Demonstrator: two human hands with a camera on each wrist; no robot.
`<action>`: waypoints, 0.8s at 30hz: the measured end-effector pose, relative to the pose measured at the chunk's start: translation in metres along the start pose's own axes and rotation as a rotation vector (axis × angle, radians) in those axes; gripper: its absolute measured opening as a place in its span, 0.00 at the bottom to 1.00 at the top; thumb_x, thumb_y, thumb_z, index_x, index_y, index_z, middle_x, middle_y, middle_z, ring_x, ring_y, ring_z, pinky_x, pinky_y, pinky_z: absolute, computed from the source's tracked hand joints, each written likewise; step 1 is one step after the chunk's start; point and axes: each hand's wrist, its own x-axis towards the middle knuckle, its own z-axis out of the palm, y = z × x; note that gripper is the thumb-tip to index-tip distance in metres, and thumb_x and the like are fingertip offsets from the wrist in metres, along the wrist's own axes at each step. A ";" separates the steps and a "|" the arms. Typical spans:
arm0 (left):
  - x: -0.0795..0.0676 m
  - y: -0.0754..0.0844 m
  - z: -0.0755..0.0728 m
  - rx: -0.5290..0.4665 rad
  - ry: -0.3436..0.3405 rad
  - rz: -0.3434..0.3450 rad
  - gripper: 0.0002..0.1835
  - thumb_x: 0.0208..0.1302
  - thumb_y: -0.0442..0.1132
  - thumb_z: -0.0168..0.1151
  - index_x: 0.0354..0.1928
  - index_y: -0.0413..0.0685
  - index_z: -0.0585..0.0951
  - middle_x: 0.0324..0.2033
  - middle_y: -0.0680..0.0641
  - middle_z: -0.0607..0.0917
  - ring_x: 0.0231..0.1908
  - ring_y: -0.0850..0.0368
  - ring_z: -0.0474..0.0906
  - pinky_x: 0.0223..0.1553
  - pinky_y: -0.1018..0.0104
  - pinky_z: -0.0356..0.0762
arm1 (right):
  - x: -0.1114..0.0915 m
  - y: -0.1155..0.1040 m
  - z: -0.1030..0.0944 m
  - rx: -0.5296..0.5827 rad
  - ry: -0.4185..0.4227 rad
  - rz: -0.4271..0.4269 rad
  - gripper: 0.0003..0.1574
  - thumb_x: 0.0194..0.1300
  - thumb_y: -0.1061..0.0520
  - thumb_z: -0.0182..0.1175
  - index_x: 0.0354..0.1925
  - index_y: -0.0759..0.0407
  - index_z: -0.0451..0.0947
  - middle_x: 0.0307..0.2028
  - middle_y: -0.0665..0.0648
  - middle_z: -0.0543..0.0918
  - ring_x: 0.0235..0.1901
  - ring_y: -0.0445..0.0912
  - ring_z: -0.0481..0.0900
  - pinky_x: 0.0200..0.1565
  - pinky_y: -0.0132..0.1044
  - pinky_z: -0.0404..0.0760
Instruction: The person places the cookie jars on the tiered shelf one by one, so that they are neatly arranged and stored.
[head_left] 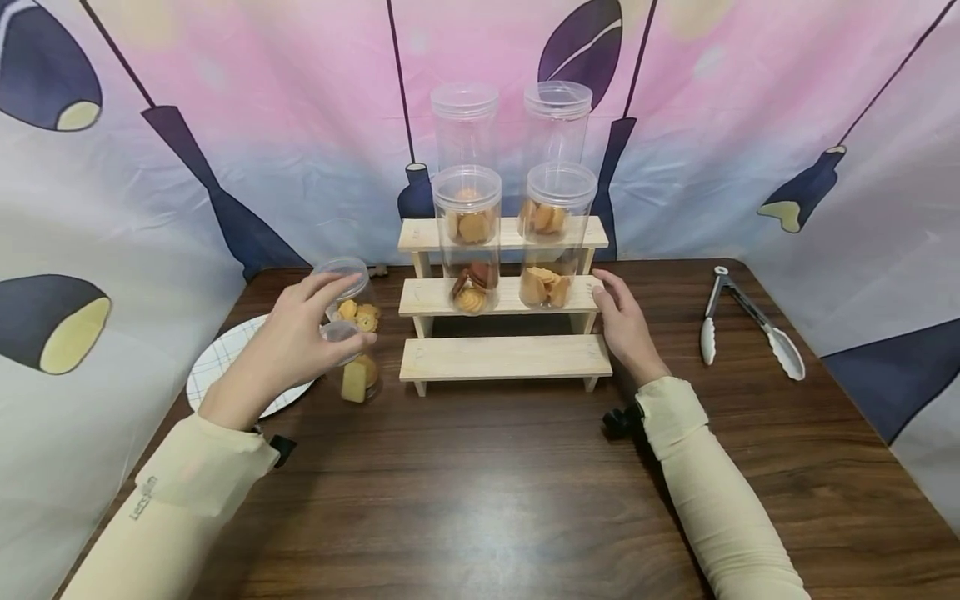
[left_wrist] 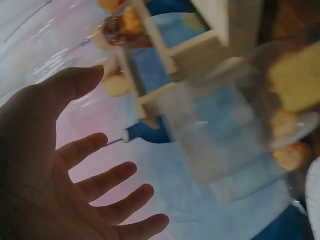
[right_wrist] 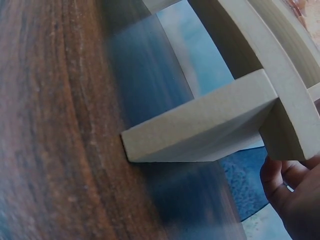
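Note:
My left hand hovers with fingers spread over two clear jars on the table's left. Its thumb overlaps the lid of the front jar, which holds yellow and round cookies. Behind stands the other jar with small cookies. In the left wrist view the fingers of the left hand are parted, with nothing between them. My right hand touches the right end of the middle step of a three-tier wooden stand. In the right wrist view its fingertips are right at the plank's end.
Two lidded cookie jars stand on the middle step, a left one and a right one; two more are on the top step. A checked white plate lies at left, tongs at right. A patterned cloth hangs behind.

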 end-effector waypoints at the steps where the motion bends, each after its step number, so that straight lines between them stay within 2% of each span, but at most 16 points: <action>1: -0.003 -0.003 0.002 0.006 -0.010 -0.006 0.42 0.59 0.51 0.72 0.73 0.48 0.67 0.69 0.36 0.67 0.67 0.27 0.58 0.63 0.32 0.58 | 0.000 0.000 0.001 -0.002 -0.002 0.000 0.36 0.77 0.34 0.41 0.75 0.45 0.61 0.41 0.59 0.77 0.26 0.49 0.74 0.31 0.39 0.78; 6: -0.014 -0.018 0.010 0.015 -0.039 -0.020 0.44 0.56 0.50 0.75 0.73 0.47 0.68 0.68 0.32 0.66 0.64 0.25 0.61 0.59 0.30 0.61 | -0.001 0.000 0.003 0.006 -0.001 0.000 0.35 0.77 0.33 0.42 0.74 0.43 0.61 0.42 0.59 0.77 0.26 0.49 0.74 0.31 0.39 0.77; 12: -0.019 -0.029 0.018 -0.036 -0.051 -0.031 0.47 0.54 0.50 0.77 0.74 0.47 0.66 0.69 0.32 0.65 0.65 0.27 0.61 0.59 0.29 0.62 | -0.001 -0.001 0.002 0.002 -0.001 0.004 0.35 0.76 0.32 0.42 0.74 0.40 0.61 0.44 0.60 0.77 0.27 0.50 0.74 0.32 0.39 0.77; 24: -0.023 -0.040 0.039 -0.097 0.064 0.058 0.43 0.52 0.39 0.79 0.70 0.47 0.71 0.66 0.33 0.69 0.63 0.29 0.67 0.58 0.32 0.66 | -0.001 -0.002 0.000 0.000 -0.003 0.008 0.35 0.76 0.33 0.42 0.74 0.41 0.61 0.42 0.59 0.77 0.27 0.50 0.74 0.31 0.40 0.77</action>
